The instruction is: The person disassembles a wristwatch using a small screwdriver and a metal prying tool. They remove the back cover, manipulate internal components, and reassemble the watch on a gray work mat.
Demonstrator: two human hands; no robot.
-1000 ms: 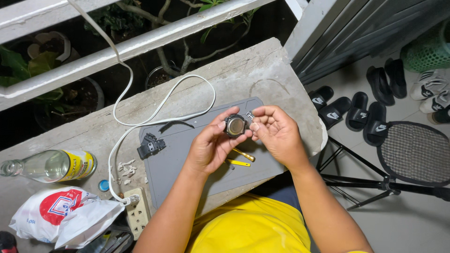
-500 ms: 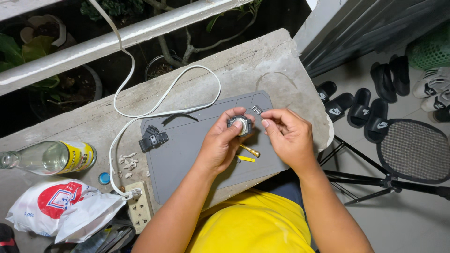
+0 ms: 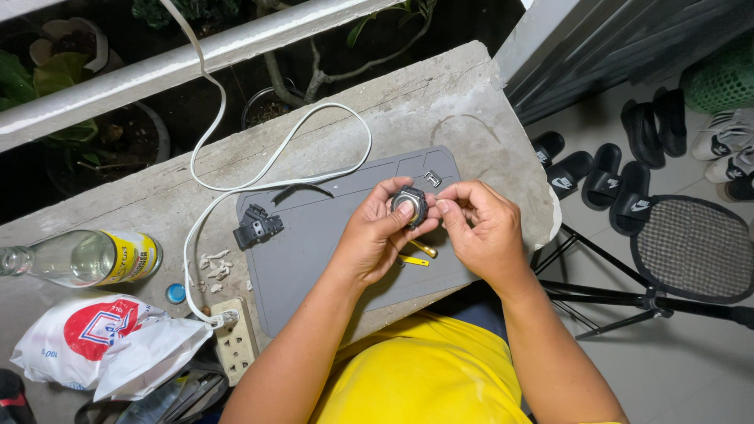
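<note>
Head view, looking down: a person in a yellow shirt sits at a rough concrete worktop (image 3: 440, 102) with a grey mat (image 3: 314, 259) along its near edge. Above the mat's right half, the left hand (image 3: 377, 239) has its fingers (image 3: 397, 188) closed around a small round component with a metal face (image 3: 409, 203), held clear of the mat. The right hand (image 3: 483, 232) pinches at the component's right side with its fingertips (image 3: 444, 206). Under the hands lie two yellow pieces (image 3: 416, 255); a small metal clip (image 3: 431, 178) sits near the mat's far right corner and a black plastic part (image 3: 256, 226) at its left edge. A white cable (image 3: 267, 169) loops across the worktop to a power strip (image 3: 234, 338) at the near edge, with a glass bottle (image 3: 86, 257) and a plastic bag (image 3: 102, 341) towards the left end. The component could slip, since only fingertips hold it, and roll off the near or right edge to the floor. Whether the right hand grips any separate piece cannot be told; the component's underside is hidden and its details are too small to make out
</note>
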